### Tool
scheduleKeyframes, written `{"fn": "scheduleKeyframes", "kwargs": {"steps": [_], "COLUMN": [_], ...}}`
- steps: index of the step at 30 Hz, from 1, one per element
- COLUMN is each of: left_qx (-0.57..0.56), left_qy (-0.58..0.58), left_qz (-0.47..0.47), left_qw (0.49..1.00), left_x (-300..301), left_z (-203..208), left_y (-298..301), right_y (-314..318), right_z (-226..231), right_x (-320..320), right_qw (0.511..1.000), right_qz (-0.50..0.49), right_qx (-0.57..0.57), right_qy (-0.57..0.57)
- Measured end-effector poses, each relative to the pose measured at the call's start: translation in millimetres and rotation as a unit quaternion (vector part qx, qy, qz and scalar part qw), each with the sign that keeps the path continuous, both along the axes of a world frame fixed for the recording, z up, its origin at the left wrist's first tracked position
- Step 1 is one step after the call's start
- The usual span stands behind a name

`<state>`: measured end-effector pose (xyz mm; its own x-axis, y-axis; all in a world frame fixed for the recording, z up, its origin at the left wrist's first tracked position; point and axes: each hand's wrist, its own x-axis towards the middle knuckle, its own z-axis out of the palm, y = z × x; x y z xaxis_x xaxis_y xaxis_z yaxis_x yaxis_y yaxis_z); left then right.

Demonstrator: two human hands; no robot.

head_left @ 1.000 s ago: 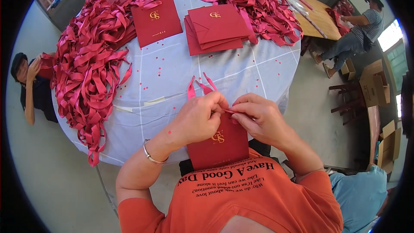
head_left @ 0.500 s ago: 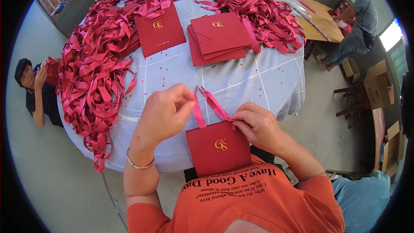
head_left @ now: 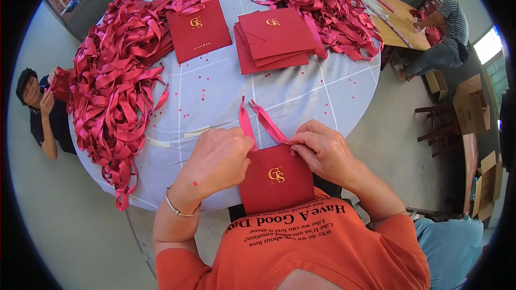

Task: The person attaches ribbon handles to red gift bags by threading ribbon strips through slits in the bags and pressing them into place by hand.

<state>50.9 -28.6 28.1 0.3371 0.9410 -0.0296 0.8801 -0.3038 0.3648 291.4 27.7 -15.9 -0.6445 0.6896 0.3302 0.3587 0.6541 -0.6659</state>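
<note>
A red paper bag [head_left: 269, 190] with a gold emblem stands upright against my front at the table's near edge. Two pink ribbon ends rise from its top: a left ribbon strand [head_left: 245, 121] and a right ribbon strand [head_left: 267, 121], both lying toward the table's middle. My right hand [head_left: 325, 153] pinches the right strand at the bag's top right corner. At the top left corner my left hand [head_left: 220, 158] is closed, fingers curled beside the left strand's base; what they grip is hidden.
Heaps of pink-ribboned bags [head_left: 115, 91] cover the table's left and far sides. A stack of flat red bags [head_left: 277, 40] and a single red bag [head_left: 199, 32] lie ahead. Small red dots are scattered over the pale tablecloth [head_left: 215, 110]. Other people are left and right; cardboard boxes [head_left: 470, 107] stand right.
My left hand has come down from above the left strand to the bag's top left corner, its fingers closing. The right hand keeps its pinch; the bag has shifted slightly up.
</note>
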Motion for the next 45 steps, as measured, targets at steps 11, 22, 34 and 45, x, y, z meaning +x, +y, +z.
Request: {"fn": "scheduleKeyframes", "kwargs": {"steps": [11,22,34,45], "left_qx": [-0.002,0.083,0.016,0.117], "left_qy": [0.009,-0.01,-0.025,-0.196], "left_qz": [0.009,-0.017,-0.024,-0.116], "left_qw": [1.0,0.996,0.999,0.967], "left_x": [-1.1,7.8,-6.6,-2.7], "left_z": [1.7,5.0,9.1,-2.6], "left_y": [-1.4,-11.9,-6.4,6.0], "right_y": [0.9,-5.5,-10.5,11.4], "right_z": [-4.0,-2.0,2.9,7.2], "right_x": [10.4,10.5,-21.9,-19.2], "right_qw": [0.997,0.995,0.982,0.99], "right_qz": [-0.048,-0.031,0.072,0.115], "right_qx": [-0.055,0.099,0.167,0.041], "right_qy": [0.041,-0.012,0.053,0.075]}}
